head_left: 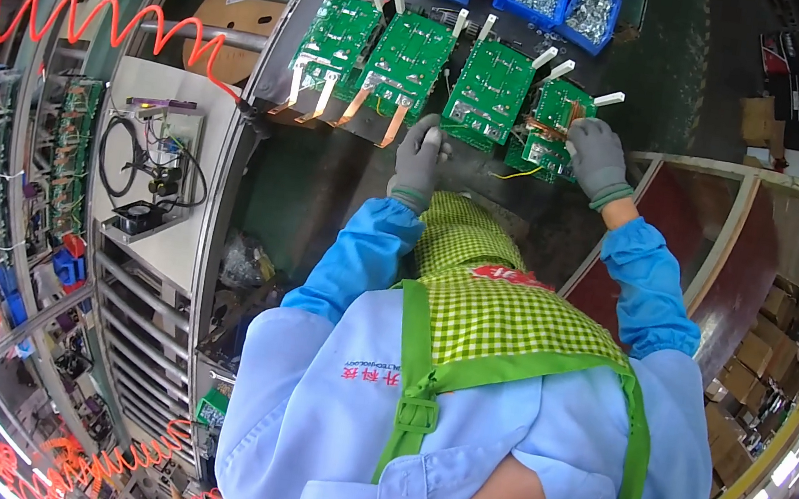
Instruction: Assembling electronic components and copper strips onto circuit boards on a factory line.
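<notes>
Light-blue work coat (297, 413) nearest camera. Gloved right hand (596, 161) at rightmost green board (562, 97), right end of row; can't tell if fingers clamp. Left hand (418, 159) near neighbouring board (490, 82), grip also unclear. Likely best: steady board by edges, keep yellow wire (518, 173) clear.
</notes>
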A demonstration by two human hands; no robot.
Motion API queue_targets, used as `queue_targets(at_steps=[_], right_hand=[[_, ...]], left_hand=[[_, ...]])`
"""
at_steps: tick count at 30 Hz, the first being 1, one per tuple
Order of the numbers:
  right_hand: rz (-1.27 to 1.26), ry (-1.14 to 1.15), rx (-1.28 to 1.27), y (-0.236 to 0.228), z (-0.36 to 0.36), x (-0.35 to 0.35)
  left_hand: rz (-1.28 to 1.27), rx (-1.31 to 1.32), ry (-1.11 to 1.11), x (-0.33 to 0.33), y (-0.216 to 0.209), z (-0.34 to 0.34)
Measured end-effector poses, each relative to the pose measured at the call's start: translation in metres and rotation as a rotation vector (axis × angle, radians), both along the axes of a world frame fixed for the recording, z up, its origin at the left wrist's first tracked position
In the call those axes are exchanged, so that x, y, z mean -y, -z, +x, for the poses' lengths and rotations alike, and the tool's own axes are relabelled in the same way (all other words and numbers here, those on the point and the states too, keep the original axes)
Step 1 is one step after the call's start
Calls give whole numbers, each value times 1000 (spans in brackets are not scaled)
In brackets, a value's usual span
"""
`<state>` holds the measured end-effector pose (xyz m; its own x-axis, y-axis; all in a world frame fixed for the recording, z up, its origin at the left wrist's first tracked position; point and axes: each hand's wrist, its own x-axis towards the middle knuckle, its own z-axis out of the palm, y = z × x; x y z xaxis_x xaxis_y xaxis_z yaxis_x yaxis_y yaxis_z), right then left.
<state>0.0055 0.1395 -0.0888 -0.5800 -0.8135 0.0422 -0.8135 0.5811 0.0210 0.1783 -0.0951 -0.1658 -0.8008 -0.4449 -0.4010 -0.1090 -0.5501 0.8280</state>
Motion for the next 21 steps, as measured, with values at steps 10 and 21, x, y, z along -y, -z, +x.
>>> queue_targets(at_steps=[10, 21], right_hand=[[-822, 286, 1027, -25, 43, 18], [-497, 631, 1894, -14, 133, 57]], left_hand=[[-156, 361, 375, -18, 76, -9], [539, 137, -85, 15, 35, -28]])
